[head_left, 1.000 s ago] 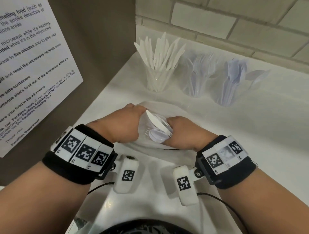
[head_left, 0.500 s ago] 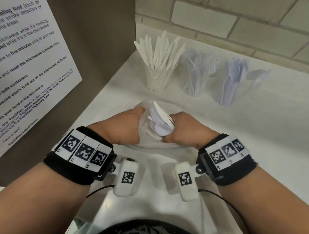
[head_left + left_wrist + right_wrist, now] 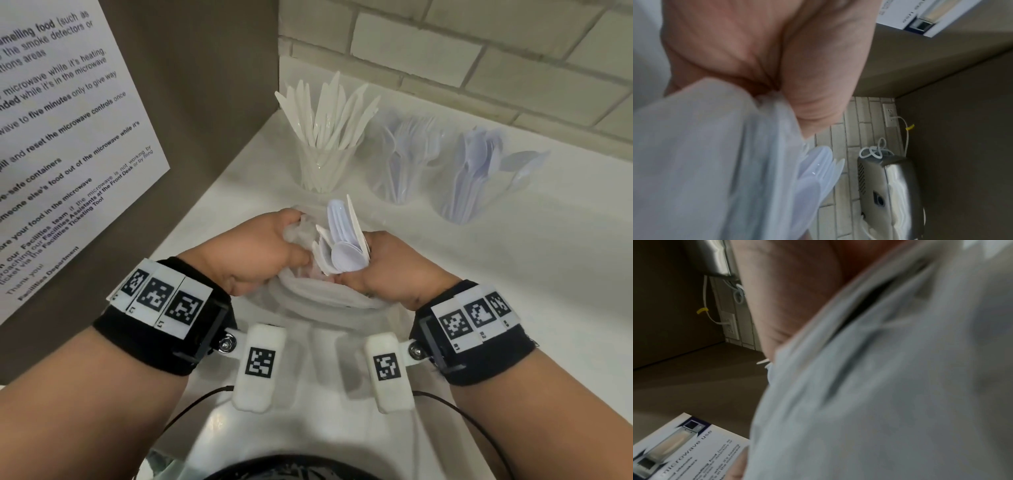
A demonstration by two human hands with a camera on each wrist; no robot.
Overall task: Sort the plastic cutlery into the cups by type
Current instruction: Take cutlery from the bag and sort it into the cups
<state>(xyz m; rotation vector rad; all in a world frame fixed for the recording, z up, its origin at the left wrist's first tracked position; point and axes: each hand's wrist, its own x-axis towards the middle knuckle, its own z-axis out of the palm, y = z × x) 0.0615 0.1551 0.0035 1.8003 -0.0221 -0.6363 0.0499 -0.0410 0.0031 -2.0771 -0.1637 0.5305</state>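
Left hand: the left hand (image 3: pixel 263 251), left of centre in the head view, has its fingers curled tight on the crumpled edge of a clear plastic bag (image 3: pixel 315 294).
Right hand: the right hand (image 3: pixel 394 270), just right of centre, is clamped on the bag's other side and on a bundle of white plastic cutlery (image 3: pixel 342 240).
Cutlery bundle: it stands up between the 2 hands, spoon bowls towards the camera and a flat blade-like piece rising at the back; the exact mix of pieces cannot be told.
Bag: it sags below the hands toward the lower centre of the frame, on the white counter (image 3: pixel 513 291).
Cups: 3 clear cups stand in a row in the upper centre, well apart from the hands.
Knife cup: the left cup (image 3: pixel 325 164) holds white knives fanned upward.
Fork cup: the middle cup (image 3: pixel 402 171) holds pale forks, blurred.
Spoon cup: the right cup (image 3: pixel 472 185) holds pale spoons, 1 leaning out to the right.
Notice: a printed microwave notice (image 3: pixel 61 137) fills the upper left on a brown wall.
Wrist views: both show palm and blurred bag; a steel appliance (image 3: pixel 894 191) sits lower right in the left one.
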